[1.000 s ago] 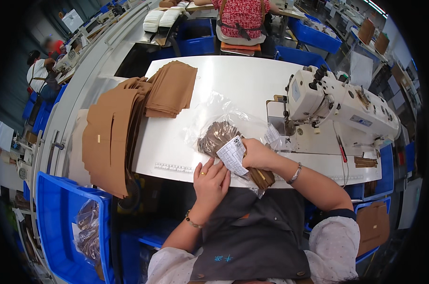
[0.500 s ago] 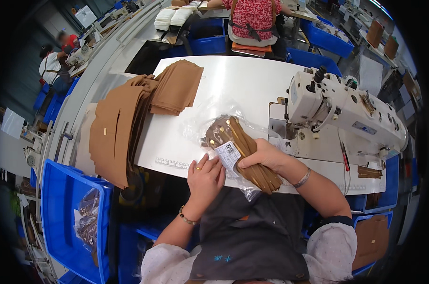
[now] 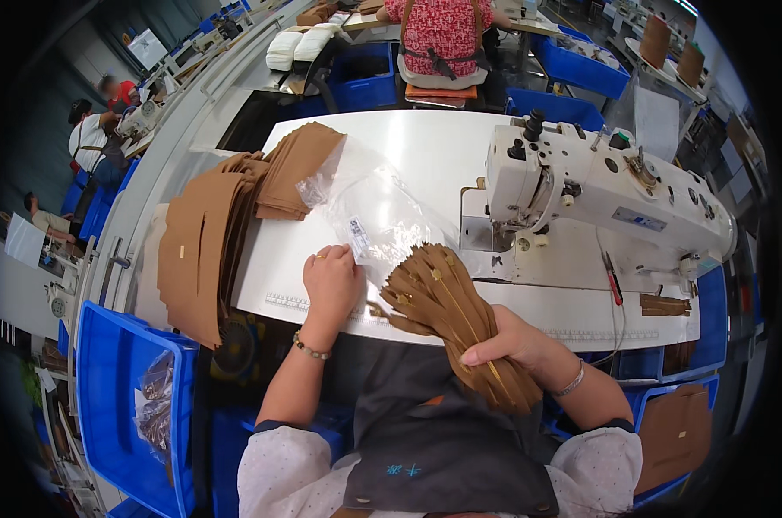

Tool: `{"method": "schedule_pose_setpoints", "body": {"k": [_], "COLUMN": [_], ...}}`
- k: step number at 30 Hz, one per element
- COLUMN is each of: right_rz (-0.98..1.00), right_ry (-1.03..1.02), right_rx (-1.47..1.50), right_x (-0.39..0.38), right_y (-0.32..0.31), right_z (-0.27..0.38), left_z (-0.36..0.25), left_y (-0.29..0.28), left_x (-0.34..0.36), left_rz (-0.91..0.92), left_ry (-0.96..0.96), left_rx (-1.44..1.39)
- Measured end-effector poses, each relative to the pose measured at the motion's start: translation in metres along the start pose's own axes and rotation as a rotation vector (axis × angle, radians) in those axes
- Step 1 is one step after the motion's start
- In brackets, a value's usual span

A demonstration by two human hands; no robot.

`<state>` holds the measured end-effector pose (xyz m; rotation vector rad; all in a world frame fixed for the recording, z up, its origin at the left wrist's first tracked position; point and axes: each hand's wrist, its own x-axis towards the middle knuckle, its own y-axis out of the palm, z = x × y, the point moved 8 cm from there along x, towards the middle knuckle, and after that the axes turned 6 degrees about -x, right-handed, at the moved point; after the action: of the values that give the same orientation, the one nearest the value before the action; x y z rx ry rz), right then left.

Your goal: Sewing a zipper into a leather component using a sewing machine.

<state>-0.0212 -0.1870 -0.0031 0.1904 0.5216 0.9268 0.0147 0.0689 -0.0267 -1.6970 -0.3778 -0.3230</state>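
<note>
A thick bundle of brown zippers (image 3: 447,311) with gold-coloured teeth and pulls is clasped around its lower part by my right hand (image 3: 503,339). Its fanned upper end points up and left over the front of the white table. To the left, my left hand (image 3: 331,281) is closed at the lower edge of a clear plastic bag (image 3: 389,207). The bag bears a white label and lies crumpled on the table, apart from the zippers. My left fingertips are partly hidden.
Stacked brown fabric pieces (image 3: 203,250) hang over the table's left edge, with a smaller stack (image 3: 296,173) behind. A white sewing machine (image 3: 607,186) stands at right. Blue bins (image 3: 93,388) flank the table. A person in red (image 3: 443,34) sits beyond it.
The zippers have come out of the plastic bag and moved down toward me in my right hand. My left hand has moved up and left with the bag, which now lies farther back.
</note>
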Motion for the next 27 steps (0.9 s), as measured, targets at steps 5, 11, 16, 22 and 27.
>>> {"method": "schedule_pose_setpoints", "body": {"k": [5, 11, 16, 22, 27], "right_rz": [-0.082, -0.135, -0.253, -0.382, -0.349], "right_ry": [-0.057, -0.143, -0.127, -0.006, -0.039], "right_rx": [0.05, 0.094, 0.05, -0.053, -0.057], "right_x": [-0.015, -0.004, 0.018, 0.017, 0.019], "right_y": [-0.009, -0.025, -0.05, -0.073, -0.069], "right_z": [0.006, 0.013, -0.003, -0.032, -0.028], "left_z": [0.029, -0.02, -0.092, -0.11, -0.099], "left_y": [-0.005, -0.072, -0.058, -0.005, 0.038], "left_x": [0.03, -0.026, -0.083, -0.152, -0.178], "left_rz": [0.008, -0.202, -0.034, 0.212, 0.561], "left_ry": [-0.043, -0.067, 0.102, 0.126, 0.082], "left_rx": [-0.146, -0.449, -0.602, -0.576, -0.428]}}
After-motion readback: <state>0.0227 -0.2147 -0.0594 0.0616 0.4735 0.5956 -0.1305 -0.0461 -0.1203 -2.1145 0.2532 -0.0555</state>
